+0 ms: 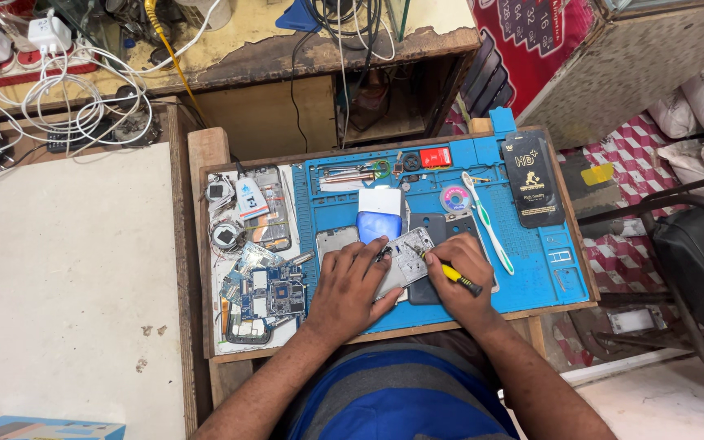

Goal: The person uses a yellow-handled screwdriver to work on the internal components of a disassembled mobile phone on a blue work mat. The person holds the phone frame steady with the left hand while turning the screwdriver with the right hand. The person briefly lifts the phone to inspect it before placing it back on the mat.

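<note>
An opened phone with its inner frame showing lies on the blue repair mat. My left hand rests flat on the phone's left side and holds it down. In my right hand is a small yellow-and-black screwdriver, gripped with its tip pointing at the phone's middle. A second phone with a glowing blue screen lies just beyond my fingers.
Circuit boards and loose phone parts lie left of the mat. A white-and-green toothbrush, a black flat package, tweezers and a tape roll sit on the mat. Chargers and cables crowd the upper left. A white counter is at left.
</note>
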